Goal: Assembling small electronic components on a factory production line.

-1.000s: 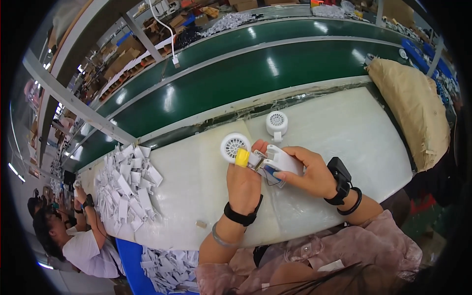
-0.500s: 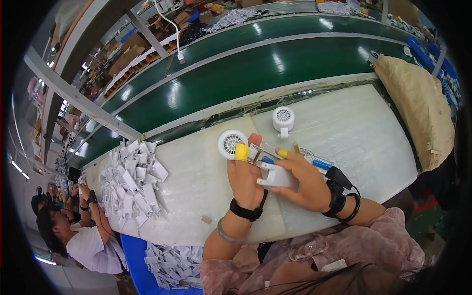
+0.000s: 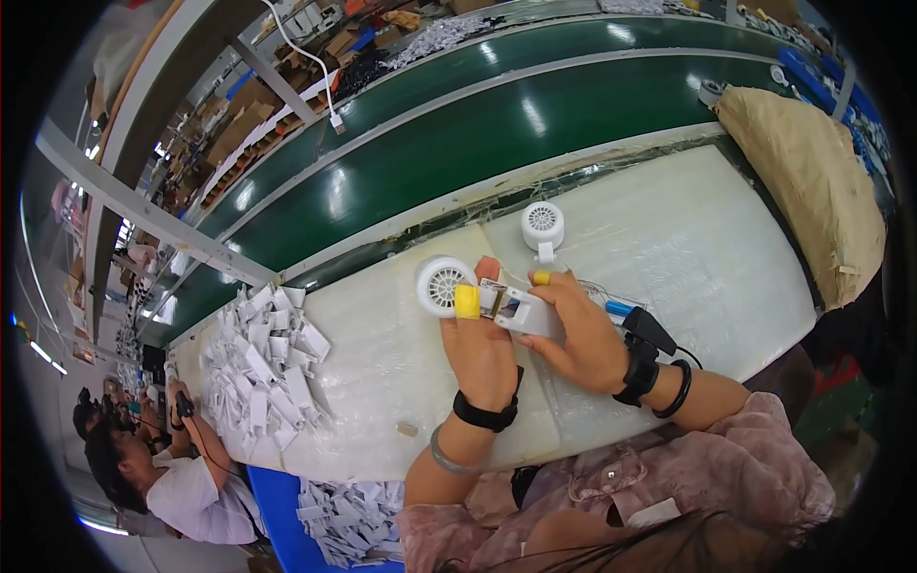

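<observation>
My left hand (image 3: 483, 361), yellow tape round a finger, holds a white handheld fan (image 3: 446, 286) with a round grille. Its open neck, showing circuit parts, points right. My right hand (image 3: 594, 342) grips a white plastic handle shell (image 3: 541, 319), which lies over the fan's inner parts and meets the neck. Yellow tape also wraps a finger of this hand. Just beyond stands a second white fan (image 3: 543, 224), with thin wires near it. A blue cylindrical cell (image 3: 619, 308) shows beside my right hand, next to a black wrist device (image 3: 650, 334).
A heap of white plastic shells (image 3: 260, 368) covers the left of the plastic-wrapped table (image 3: 382, 382). Below it, a blue bin (image 3: 274, 511) holds more. A green conveyor (image 3: 401, 177) runs behind; brown paper (image 3: 807, 191) lies right. Another person (image 3: 191, 492) works at left.
My right hand has turned the white shell and brought it down over the fan's inner parts, in line with the neck. The view has shifted slightly.
</observation>
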`<state>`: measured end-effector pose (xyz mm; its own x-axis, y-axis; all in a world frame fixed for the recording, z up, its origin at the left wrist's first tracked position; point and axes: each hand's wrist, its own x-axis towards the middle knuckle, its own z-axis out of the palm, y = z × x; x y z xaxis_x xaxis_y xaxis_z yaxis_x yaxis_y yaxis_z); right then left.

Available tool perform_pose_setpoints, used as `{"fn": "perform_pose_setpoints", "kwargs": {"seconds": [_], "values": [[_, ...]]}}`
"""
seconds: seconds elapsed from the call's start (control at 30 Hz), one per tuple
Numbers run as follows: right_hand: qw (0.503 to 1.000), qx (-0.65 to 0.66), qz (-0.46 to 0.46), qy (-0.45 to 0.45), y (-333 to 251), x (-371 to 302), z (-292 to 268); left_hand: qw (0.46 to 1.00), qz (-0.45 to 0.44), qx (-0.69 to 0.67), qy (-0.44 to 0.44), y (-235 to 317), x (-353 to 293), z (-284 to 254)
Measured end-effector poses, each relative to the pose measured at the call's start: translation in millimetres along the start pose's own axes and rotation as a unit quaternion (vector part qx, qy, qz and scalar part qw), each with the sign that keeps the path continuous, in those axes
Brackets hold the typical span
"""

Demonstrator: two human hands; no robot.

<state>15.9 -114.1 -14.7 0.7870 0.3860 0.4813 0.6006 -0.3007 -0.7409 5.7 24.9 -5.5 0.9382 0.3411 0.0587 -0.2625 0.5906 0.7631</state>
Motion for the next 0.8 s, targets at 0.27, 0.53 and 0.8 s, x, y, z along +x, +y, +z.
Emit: {"fn": "perform_pose_setpoints", "kwargs": {"seconds": [0.27,0.53,0.8], "values": [[1.0,0.01,0.014,-0.009,5.6,0.1,3.7,0.999,0.027,-0.021,-0.02,-4.3,-4.0,-0.9],[0.999,0.022,0.029,-0.017,5.0,1.2,4.9,0.999,-0.011,-0.028,-0.031,-1.6,-9.0,4.5],[1.0,-0.002,-0.007,-0.025,9.5,-0.7,4.2,0.999,-0.028,-0.029,-0.025,-4.2,-7.0,5.4]]}}
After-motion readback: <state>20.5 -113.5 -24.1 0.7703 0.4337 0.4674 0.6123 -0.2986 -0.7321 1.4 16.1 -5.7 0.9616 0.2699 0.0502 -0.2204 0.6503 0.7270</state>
